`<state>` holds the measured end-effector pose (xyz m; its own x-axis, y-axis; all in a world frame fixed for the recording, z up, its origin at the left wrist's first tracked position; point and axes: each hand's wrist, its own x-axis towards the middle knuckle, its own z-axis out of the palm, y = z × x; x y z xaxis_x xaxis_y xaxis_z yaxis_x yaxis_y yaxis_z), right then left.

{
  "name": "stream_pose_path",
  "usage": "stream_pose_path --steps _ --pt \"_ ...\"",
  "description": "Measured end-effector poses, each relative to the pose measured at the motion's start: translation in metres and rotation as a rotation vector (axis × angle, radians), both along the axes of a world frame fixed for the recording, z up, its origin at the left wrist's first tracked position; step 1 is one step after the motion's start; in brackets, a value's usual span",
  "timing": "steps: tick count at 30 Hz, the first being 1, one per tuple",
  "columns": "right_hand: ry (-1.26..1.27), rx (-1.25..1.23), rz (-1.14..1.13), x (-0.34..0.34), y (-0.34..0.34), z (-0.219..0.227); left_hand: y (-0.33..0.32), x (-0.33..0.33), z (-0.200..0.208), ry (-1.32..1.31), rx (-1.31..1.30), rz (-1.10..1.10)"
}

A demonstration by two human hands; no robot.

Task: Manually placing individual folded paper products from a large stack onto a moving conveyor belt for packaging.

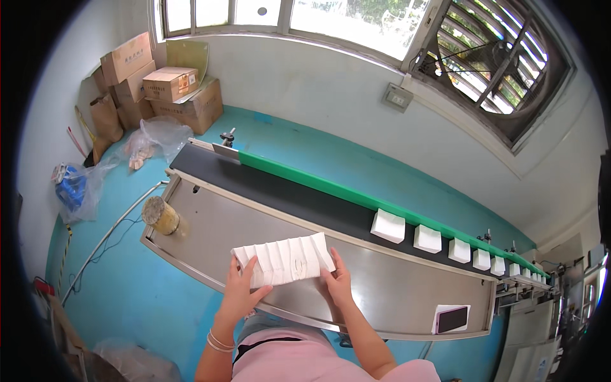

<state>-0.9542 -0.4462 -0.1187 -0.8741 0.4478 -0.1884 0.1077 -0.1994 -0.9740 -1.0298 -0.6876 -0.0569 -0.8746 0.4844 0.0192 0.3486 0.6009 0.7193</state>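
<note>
Between my two hands is a row of white folded tissue stacks [283,260], pressed side by side above the steel table. My left hand [243,286] grips its left end, the thumb along the near side. At the other end my right hand [337,278] holds the last stack, which leans slightly away from the others. Beyond them runs a black conveyor belt [293,197] with a green side rail [305,181]. Several similar white stacks [388,226] stand spaced apart along the belt's right part, close to the rail.
On the steel table [210,235], a yellowish cylinder [160,215] stands at the left end, and a phone [452,320] lies on white paper at the right. Cardboard boxes [184,108] and plastic bags [159,137] sit on the floor at the far left. A hose [118,226] crosses the floor.
</note>
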Motion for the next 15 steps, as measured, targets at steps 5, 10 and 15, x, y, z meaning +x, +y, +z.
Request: stream_pose_path --steps 5,10,15 --pt "0.219 -0.176 -0.262 -0.039 0.058 -0.038 -0.006 0.008 -0.005 0.020 -0.033 -0.020" --pt "0.174 -0.143 -0.728 -0.044 0.124 -0.037 -0.003 0.019 -0.016 0.049 -0.021 -0.020" --pt "0.118 -0.033 -0.228 0.014 0.000 -0.031 -0.008 0.021 -0.012 0.060 0.025 -0.011"
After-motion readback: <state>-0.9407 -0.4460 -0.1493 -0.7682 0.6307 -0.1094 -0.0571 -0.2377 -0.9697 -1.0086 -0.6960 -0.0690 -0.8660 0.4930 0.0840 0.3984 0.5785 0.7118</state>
